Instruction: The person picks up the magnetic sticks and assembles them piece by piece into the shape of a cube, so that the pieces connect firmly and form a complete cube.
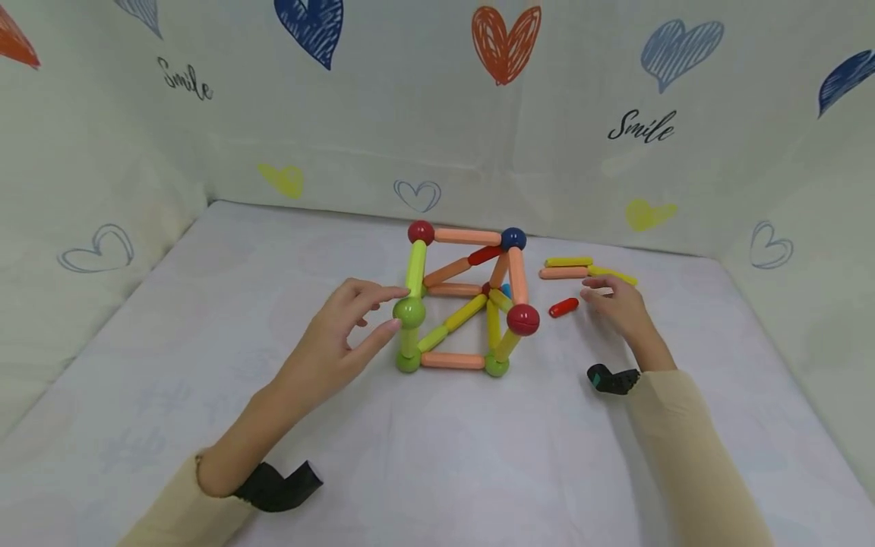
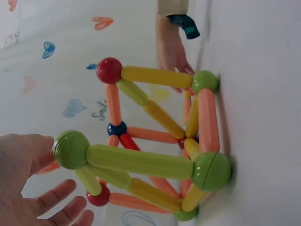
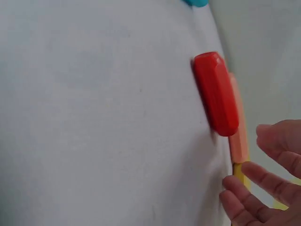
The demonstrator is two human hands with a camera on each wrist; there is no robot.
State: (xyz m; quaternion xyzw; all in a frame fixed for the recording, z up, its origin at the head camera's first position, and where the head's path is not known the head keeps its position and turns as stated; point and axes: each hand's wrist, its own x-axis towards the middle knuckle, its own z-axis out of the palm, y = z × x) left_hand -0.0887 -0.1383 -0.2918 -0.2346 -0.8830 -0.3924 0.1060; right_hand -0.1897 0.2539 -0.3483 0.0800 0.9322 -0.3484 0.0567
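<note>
On the white table stands a box-like frame of magnetic sticks and balls, with orange, yellow, green and red sticks. My left hand point(image 1: 342, 327) is at its near left upper corner, thumb and index finger beside the green ball point(image 1: 409, 312). In the left wrist view the thumb meets or nearly meets that ball, and the other fingers are spread. My right hand point(image 1: 617, 308) hovers above loose sticks right of the frame, holding nothing. Closest to it are a short red stick point(image 3: 216, 94), an orange stick point(image 1: 563, 273) and a yellow stick point(image 1: 613, 274).
Another yellow stick point(image 1: 569, 261) lies behind the orange one. A small blue piece point(image 1: 506, 290) shows behind the frame's right side. A white cloth backdrop point(image 1: 410, 137) with printed hearts rises behind the table. Black wrist straps point(image 1: 280, 486) sit on both sleeves.
</note>
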